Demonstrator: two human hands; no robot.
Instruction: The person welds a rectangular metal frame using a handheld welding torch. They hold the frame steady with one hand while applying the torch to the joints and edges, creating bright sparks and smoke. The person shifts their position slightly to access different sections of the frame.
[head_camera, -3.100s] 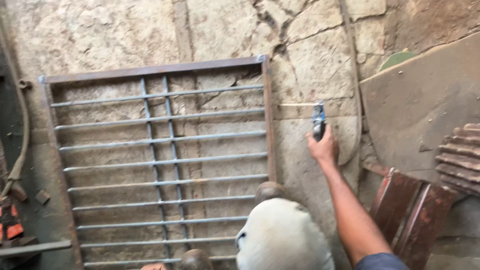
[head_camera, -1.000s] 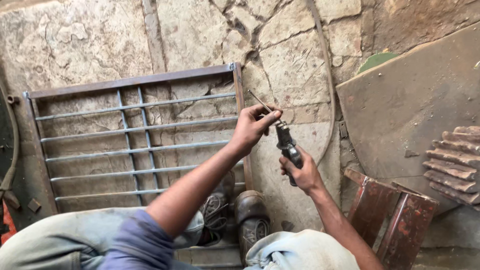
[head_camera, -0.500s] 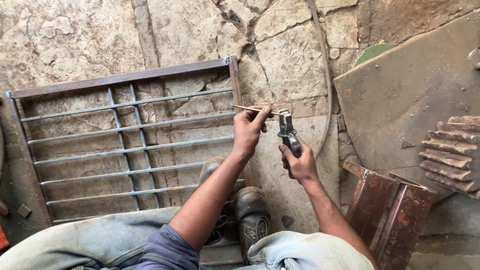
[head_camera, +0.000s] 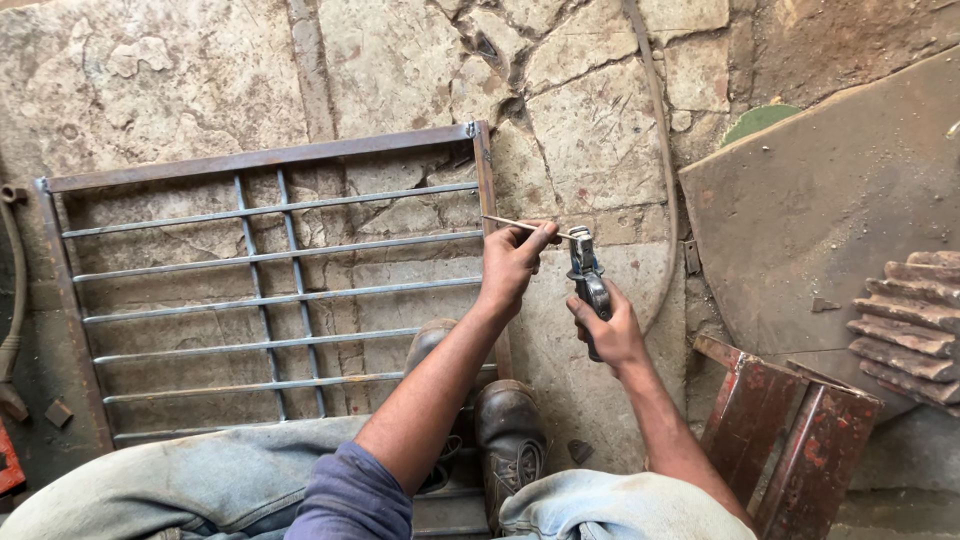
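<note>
**Thin rod meeting the clamp at centre frame**

The left hand (head_camera: 512, 262) is pinching a thin welding rod (head_camera: 515, 224) between thumb and fingertips, its long axis running nearly level, pointing right toward the electrode holder (head_camera: 587, 283). The right hand (head_camera: 612, 330) is wrapping closed around that holder's handle, just right of centre, head tilting upward. The rod's right end is touching or just beside the holder's head. The rod is looking pale, straight and slender. A metal grille (head_camera: 270, 290) is lying at left.
</note>
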